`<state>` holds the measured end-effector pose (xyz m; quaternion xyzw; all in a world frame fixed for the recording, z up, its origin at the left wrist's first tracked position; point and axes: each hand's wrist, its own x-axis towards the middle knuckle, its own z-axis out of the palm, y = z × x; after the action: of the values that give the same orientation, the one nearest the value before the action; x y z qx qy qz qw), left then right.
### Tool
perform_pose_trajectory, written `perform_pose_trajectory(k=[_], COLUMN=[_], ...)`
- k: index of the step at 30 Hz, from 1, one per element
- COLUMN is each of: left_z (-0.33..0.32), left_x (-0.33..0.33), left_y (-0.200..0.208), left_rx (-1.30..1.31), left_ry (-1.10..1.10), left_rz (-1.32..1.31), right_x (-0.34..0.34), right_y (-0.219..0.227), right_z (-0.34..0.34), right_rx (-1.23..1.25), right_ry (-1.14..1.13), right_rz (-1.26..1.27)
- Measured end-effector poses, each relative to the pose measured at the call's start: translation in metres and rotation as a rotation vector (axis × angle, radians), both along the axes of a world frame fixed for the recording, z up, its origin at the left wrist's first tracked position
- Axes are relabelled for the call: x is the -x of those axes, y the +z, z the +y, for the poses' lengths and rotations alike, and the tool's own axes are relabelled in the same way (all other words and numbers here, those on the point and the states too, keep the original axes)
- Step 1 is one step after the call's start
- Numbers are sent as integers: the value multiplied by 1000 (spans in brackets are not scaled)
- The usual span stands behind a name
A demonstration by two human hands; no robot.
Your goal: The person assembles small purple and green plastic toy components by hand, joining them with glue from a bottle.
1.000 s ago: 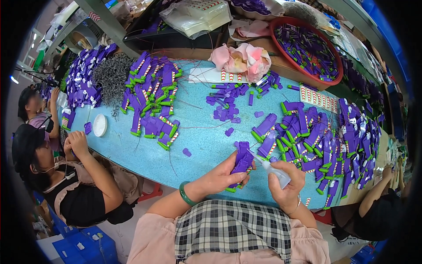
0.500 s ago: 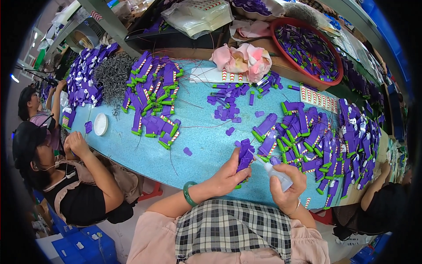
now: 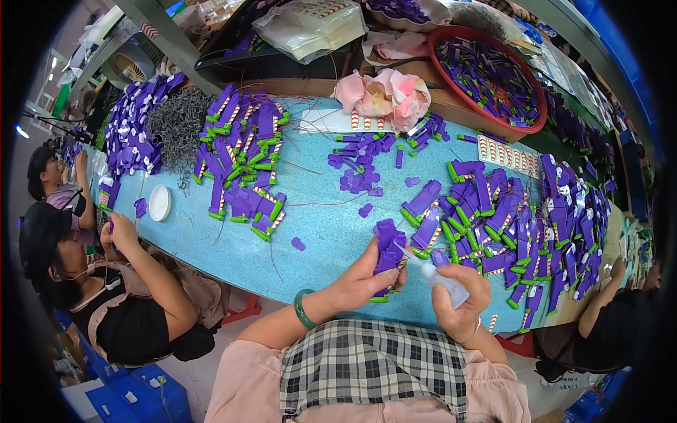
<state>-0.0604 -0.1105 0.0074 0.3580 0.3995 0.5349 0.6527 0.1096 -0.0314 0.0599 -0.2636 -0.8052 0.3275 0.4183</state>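
In my left hand is a purple plastic part with a green end, held upright above the table's near edge. My right hand grips a translucent glue bottle, its thin nozzle pointing up and left at the part. Whether the tip touches the part I cannot tell. Just right of my hands lies a heap of purple-and-green parts with red-striped stickers. Small loose purple pieces are scattered beyond my left hand.
Another pile of purple-and-green parts lies left of centre, beside tangled dark wire pieces. A white dish sits at left. At the back are a red basin, crumpled pink cloth and a sticker sheet. Co-workers sit on both sides.
The purple part in my left hand has tilted and shifted slightly left. My right hand with the bottle stays almost in place. The co-worker's hands at left have moved slightly.
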Motion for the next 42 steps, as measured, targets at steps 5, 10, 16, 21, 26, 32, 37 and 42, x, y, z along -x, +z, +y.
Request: perform_pose_trajectory(k=[5,10,16,21,26,32,37,42], left_z=[1,2,2,2,2,2,2,5], left_x=[3,7,4,-4,-9,-11,-8,1], left_y=[9,8,8,6,3,-3,0,10], left_rx=[-9,-50,-107,-155,-136,-190,-218,-130], left_ry=[71,34,62,147,211,263,249,119], left_rz=[-348,-281,-180,16,129,268,367,9], right_x=[-4,-1,0,-2,-2,2,4,-3], right_y=[1,1,5,4,5,5,8,6], right_z=[-4,-1,-1,-4,-5,-4,-5,-6], right_rx=[150,39,41,38,62,19,6,42], right_ry=[-32,-17,21,-17,-4,4,9,16], right_rz=[-21,1,-30,2,18,17,-19,11])
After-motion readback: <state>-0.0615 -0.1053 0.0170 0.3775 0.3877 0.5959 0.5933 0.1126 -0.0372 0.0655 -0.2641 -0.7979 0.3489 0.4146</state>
